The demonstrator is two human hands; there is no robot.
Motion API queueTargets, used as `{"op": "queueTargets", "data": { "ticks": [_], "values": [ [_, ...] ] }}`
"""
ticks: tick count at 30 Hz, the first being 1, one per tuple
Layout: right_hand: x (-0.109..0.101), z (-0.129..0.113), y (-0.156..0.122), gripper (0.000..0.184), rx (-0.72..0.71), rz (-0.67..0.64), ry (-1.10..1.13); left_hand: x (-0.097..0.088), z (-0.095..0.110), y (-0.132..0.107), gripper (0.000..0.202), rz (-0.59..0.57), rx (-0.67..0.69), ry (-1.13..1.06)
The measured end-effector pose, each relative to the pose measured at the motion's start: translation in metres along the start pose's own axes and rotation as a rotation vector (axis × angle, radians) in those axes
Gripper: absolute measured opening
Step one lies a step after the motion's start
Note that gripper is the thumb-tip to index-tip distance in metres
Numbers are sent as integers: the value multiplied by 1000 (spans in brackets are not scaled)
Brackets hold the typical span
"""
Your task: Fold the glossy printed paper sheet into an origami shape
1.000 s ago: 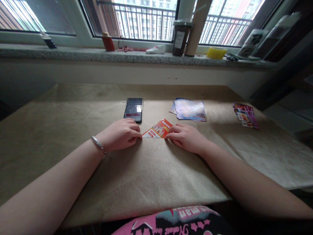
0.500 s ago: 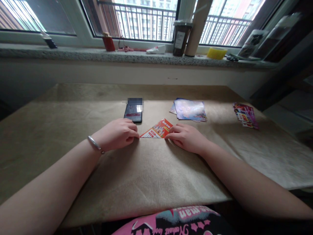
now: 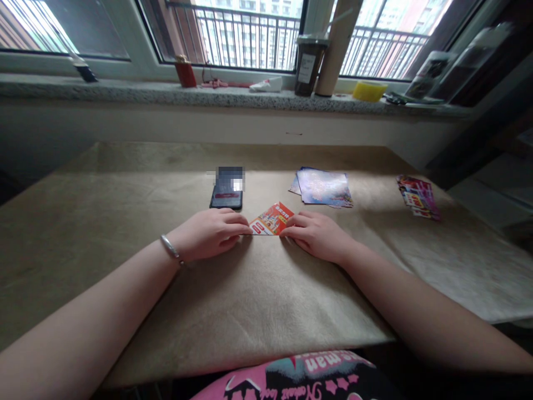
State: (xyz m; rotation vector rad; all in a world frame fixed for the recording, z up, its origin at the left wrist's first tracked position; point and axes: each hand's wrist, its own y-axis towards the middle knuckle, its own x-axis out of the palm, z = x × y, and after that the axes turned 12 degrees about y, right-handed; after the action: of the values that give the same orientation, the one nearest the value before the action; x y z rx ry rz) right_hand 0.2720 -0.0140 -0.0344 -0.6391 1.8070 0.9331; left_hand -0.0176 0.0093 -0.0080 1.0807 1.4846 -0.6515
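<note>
On the desk (image 3: 104, 222), a folded flyer (image 3: 272, 220) is placed just right of a phone (image 3: 225, 195), with printed sheets (image 3: 323, 188) and leaflets (image 3: 418, 197) further right.

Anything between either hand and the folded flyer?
Nothing visible. The left hand and right hand both reach the folded flyer directly, with fingertips at its corners. The phone lies beyond the left hand, not between.

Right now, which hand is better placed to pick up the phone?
Your left hand, probably: it lies just in front of the phone, while your right hand sits farther off, beyond the orange triangular leaflet.
</note>
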Motion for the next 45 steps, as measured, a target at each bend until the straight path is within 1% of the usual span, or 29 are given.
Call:
{"op": "queueTargets", "data": {
  "ticks": [3, 6, 12, 17, 20, 24, 27, 33, 36, 41, 45],
  "values": [
    [0, 0, 2, 28, 3, 0, 2, -1, 5, 4, 30, 11, 27, 2],
    [0, 0, 2, 28, 6, -9, 0, 0, 6, 6, 28, 3, 10, 11],
    [-8, 3, -1, 26, 21, -45, -10, 3, 2, 2, 22, -13, -13, -24],
    [-16, 4, -6, 25, 6, -82, -46, 2, -4, -1, 19, -14, -29, -66],
    [-20, 4, -8, 24, 20, -103, -79, 1, -5, -2, 17, -14, -44, -80],
    [-24, 4, -11, 21, 32, -109, -62, 1, -4, -2, 16, -8, -54, -87],
    [-23, 6, -13, 20, 40, -88, -49, 2, -5, -2, 16, 2, -41, -69],
    [-13, 11, -9, 24, 102, -16, -97, 2, -6, -1, 19, 4, -16, -8],
    [-12, 12, -6, 24, 125, -16, -92, 0, -5, -1, 19, -1, -35, -24],
    [-21, 15, -11, 24, 176, -50, -66, -1, -3, -1, 18, -17, -93, -94],
    [-31, 19, -18, 24, 201, -70, -102, -1, -3, -1, 16, -21, -103, -109]
  ]
}}
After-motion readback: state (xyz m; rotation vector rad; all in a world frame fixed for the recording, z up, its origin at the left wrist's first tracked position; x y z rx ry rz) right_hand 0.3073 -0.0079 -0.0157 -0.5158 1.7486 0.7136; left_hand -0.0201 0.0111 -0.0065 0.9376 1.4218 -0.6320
